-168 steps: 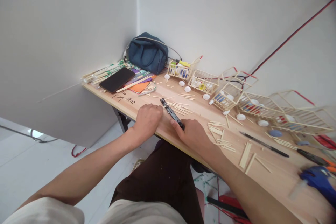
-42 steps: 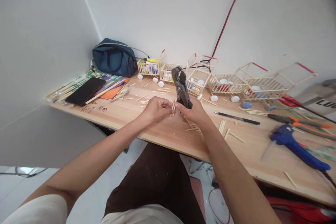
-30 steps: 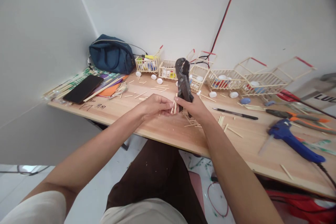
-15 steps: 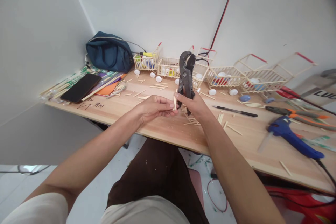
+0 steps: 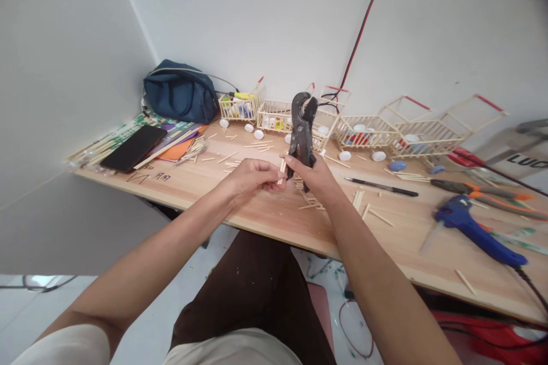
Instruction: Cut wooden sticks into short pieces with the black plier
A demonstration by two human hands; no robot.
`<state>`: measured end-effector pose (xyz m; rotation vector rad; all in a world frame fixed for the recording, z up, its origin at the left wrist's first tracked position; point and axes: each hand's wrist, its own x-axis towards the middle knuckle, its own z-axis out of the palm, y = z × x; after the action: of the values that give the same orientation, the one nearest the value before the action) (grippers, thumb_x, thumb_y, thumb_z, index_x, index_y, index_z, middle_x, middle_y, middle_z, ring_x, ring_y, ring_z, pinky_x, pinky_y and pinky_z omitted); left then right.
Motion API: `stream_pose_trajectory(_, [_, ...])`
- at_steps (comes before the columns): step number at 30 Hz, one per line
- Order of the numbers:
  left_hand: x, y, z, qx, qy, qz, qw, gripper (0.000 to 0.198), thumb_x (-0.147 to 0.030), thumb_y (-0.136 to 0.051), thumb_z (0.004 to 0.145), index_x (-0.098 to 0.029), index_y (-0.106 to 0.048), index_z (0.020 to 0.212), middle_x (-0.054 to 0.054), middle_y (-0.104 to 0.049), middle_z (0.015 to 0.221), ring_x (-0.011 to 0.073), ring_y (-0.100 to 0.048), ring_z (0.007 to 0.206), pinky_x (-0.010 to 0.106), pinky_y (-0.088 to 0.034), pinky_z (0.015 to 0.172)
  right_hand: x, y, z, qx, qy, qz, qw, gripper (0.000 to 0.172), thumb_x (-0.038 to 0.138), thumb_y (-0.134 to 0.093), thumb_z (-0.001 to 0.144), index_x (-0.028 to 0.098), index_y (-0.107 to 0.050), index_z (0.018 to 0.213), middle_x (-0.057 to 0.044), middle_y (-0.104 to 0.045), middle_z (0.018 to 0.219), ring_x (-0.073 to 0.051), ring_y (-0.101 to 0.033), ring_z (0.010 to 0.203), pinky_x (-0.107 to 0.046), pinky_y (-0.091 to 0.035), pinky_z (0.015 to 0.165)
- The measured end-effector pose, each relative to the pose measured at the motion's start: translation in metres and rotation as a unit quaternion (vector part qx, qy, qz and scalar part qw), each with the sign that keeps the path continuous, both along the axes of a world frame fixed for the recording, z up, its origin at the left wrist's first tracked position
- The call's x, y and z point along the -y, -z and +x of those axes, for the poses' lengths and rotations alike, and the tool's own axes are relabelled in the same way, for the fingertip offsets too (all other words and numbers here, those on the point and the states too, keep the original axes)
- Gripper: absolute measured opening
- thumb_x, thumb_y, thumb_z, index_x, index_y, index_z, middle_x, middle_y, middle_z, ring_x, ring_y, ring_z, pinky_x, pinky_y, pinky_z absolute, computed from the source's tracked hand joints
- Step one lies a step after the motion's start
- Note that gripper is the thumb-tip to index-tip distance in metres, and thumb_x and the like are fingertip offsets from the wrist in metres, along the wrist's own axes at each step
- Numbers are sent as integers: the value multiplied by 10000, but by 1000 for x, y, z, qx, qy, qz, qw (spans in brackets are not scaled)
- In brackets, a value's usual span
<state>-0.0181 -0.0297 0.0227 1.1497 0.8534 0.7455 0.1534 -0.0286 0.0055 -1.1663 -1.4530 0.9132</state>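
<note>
My right hand [image 5: 314,175] grips the handles of dark metal pliers [image 5: 302,128], which stand upright with the jaws at the top. My left hand [image 5: 252,175] is closed in a pinch on a few short wooden sticks [image 5: 282,169], held right beside the pliers' handles. Both hands hover just above the wooden table [image 5: 274,211], over a small pile of cut sticks [image 5: 310,201].
A row of stick-built carts [image 5: 363,132] with white caps lines the wall. A blue bag [image 5: 180,97], a black phone [image 5: 133,148] and coloured paper lie at the left. A black pen [image 5: 381,187], a blue glue gun [image 5: 475,231] and orange-handled tools [image 5: 488,197] lie at the right.
Earlier the pliers lay flat on the table under both hands. My right hand has since lifted them upright, and my left hand has picked up short sticks and brought them to the pliers.
</note>
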Motion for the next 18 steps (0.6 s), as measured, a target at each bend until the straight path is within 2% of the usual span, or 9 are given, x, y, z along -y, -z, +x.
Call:
stream_pose_trajectory(4, [0, 1, -6, -1, -33, -3, 999, 160, -208, -784, 631, -80, -713, 697, 53, -679, 612, 84, -583, 539, 206, -443, 593, -2, 2, 1, 8, 11, 8, 1000, 367, 533, -651, 727, 172, -587, 711, -28, -610, 678, -160, -565, 643, -307, -459, 637])
stream_pose_trajectory(8, [-4, 5, -14, 16, -95, 33, 995, 121, -181, -769, 651, -82, -704, 674, 46, -670, 603, 83, -584, 558, 196, -438, 593, -6, 6, 3, 49, 27, 5, 998, 327, 499, -640, 728, 180, -571, 704, -15, -599, 648, -146, -540, 585, -291, -435, 579])
stream_pose_trajectory(11, [-8, 8, -20, 66, -148, 30, 986, 123, -178, -749, 705, -72, -720, 760, 66, -694, 654, 96, -615, 592, 203, -465, 624, -6, 6, 3, 80, 32, 5, 996, 295, 467, -647, 724, 187, -563, 693, -2, -593, 617, -140, -527, 563, -278, -413, 552])
stream_pose_trajectory(15, [-12, 13, -20, 184, -162, -60, 968, 122, -165, -653, 818, -85, -710, 892, 70, -701, 702, 116, -647, 631, 226, -501, 643, -2, 4, -1, 59, 12, -8, 998, 282, 442, -665, 718, 185, -559, 666, 6, -576, 590, -133, -522, 540, -271, -416, 535])
stream_pose_trajectory(18, [-11, 17, -14, 259, -180, -155, 936, 137, -158, -569, 883, -105, -678, 820, 49, -683, 686, 109, -645, 620, 226, -507, 622, -1, 4, -4, 9, 5, -13, 1000, 282, 432, -670, 724, 178, -569, 651, 0, -571, 597, -133, -525, 550, -273, -432, 533])
